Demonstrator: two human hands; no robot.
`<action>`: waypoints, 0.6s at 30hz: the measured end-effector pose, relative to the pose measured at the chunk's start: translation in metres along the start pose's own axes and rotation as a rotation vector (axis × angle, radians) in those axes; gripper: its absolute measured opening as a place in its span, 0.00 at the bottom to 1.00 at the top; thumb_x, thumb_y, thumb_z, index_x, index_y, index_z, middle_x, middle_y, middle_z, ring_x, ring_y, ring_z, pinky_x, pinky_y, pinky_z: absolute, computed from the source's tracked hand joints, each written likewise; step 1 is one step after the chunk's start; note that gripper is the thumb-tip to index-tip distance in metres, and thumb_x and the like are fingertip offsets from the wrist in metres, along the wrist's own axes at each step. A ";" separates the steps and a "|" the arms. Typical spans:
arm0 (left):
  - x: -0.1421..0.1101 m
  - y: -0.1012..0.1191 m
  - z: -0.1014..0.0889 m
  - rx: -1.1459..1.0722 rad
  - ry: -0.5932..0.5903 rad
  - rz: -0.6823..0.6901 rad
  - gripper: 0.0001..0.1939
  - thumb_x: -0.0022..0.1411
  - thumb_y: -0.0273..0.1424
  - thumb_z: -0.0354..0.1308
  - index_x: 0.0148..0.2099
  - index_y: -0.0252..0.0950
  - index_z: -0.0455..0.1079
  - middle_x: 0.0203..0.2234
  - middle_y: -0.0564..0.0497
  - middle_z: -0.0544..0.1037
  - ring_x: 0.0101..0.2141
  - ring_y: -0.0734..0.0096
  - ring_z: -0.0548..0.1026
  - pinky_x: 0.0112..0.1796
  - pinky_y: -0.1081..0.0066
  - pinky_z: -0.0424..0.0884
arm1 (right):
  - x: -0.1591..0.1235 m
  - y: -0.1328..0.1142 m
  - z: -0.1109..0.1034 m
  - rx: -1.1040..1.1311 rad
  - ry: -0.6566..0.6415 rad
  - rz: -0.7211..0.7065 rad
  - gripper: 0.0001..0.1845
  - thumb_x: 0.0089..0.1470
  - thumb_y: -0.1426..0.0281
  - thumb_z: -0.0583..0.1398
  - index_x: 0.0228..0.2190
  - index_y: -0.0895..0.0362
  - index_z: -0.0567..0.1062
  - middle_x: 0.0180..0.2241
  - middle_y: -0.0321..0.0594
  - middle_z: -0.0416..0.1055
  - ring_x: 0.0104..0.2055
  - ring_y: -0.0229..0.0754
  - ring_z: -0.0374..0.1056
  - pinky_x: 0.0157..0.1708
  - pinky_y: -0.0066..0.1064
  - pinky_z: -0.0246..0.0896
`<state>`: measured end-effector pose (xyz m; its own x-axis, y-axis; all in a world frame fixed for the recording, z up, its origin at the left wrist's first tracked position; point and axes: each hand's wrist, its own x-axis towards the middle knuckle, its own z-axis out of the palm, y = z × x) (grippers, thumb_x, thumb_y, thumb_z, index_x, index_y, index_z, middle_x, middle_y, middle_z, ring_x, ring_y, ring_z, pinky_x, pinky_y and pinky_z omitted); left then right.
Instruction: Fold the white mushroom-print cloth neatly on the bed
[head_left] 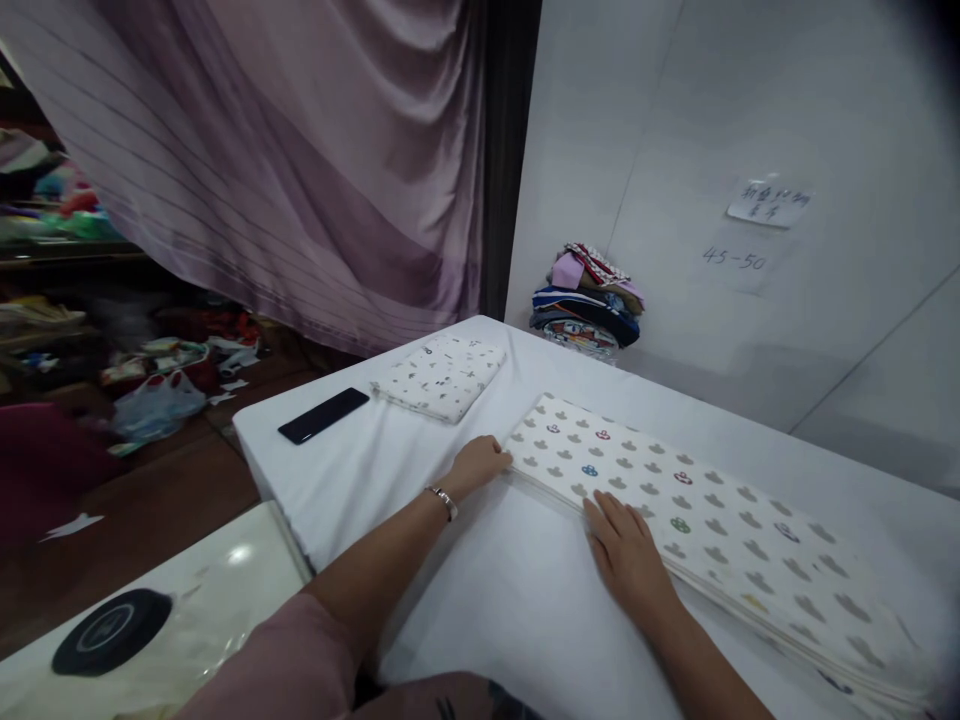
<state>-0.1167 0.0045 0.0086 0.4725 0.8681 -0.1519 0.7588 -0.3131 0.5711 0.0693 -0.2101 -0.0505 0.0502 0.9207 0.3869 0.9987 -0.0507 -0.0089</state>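
A long folded white cloth [645, 490] printed with grey mouse-head shapes and a few coloured ones lies flat on the white-covered table [487, 590], stretching away to the right. At its left corner, the closed fingers of my left hand [480, 468] grip the cloth's edge; a bracelet [444, 502] is on that wrist. My right hand [624, 545] rests with fingers stretched out over the near edge of the same cloth. Beyond my left hand lies a smaller folded white cloth [446, 375] with small dark prints, touched by neither hand.
A black phone [324, 415] lies near the table's left edge. Stacked folded fabrics [585, 300] stand by the wall behind. A pink curtain [337, 180] hangs at the back left. A plastic-covered surface with a round black object [112, 630] is at the lower left.
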 end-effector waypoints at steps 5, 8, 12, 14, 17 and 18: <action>0.008 0.004 -0.002 0.020 -0.034 0.008 0.15 0.51 0.40 0.52 0.36 0.35 0.70 0.32 0.46 0.77 0.32 0.65 0.73 0.27 0.72 0.60 | 0.001 -0.002 0.002 0.030 -0.012 0.019 0.22 0.60 0.66 0.47 0.55 0.54 0.63 0.57 0.44 0.59 0.59 0.47 0.53 0.57 0.44 0.47; 0.012 0.007 -0.002 0.050 -0.052 0.014 0.12 0.48 0.38 0.54 0.34 0.36 0.69 0.32 0.46 0.77 0.31 0.64 0.72 0.27 0.72 0.60 | 0.002 -0.002 -0.002 0.085 -0.064 0.050 0.23 0.59 0.66 0.47 0.55 0.55 0.63 0.58 0.44 0.58 0.60 0.47 0.52 0.57 0.46 0.47; 0.018 0.008 -0.004 0.085 -0.095 0.022 0.09 0.45 0.35 0.55 0.28 0.35 0.68 0.26 0.46 0.75 0.28 0.65 0.72 0.26 0.72 0.59 | 0.009 0.012 -0.017 0.240 -0.120 0.113 0.25 0.58 0.64 0.48 0.56 0.54 0.62 0.59 0.42 0.56 0.60 0.45 0.51 0.57 0.43 0.50; 0.020 0.008 -0.005 0.094 -0.118 0.031 0.08 0.45 0.35 0.55 0.25 0.35 0.66 0.23 0.47 0.74 0.26 0.65 0.70 0.25 0.71 0.58 | 0.014 0.023 -0.025 0.269 -0.076 0.200 0.25 0.59 0.62 0.47 0.56 0.55 0.61 0.59 0.43 0.54 0.61 0.44 0.50 0.56 0.42 0.51; 0.022 0.010 -0.007 0.092 -0.135 0.065 0.07 0.45 0.35 0.54 0.24 0.35 0.64 0.21 0.50 0.72 0.24 0.67 0.69 0.25 0.71 0.57 | 0.019 0.038 -0.029 0.185 -0.068 0.344 0.26 0.59 0.60 0.47 0.56 0.56 0.62 0.60 0.46 0.52 0.62 0.48 0.46 0.57 0.47 0.47; 0.022 0.010 -0.008 0.090 -0.135 0.080 0.07 0.45 0.34 0.53 0.24 0.36 0.63 0.21 0.50 0.71 0.24 0.67 0.68 0.24 0.71 0.56 | 0.019 0.041 -0.027 0.146 -0.113 0.383 0.26 0.59 0.60 0.47 0.55 0.57 0.62 0.60 0.47 0.52 0.63 0.49 0.44 0.57 0.48 0.45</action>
<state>-0.1023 0.0231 0.0177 0.5842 0.7813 -0.2195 0.7506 -0.4173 0.5123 0.1107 -0.2051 -0.0181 0.4106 0.8832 0.2266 0.8984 -0.3494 -0.2662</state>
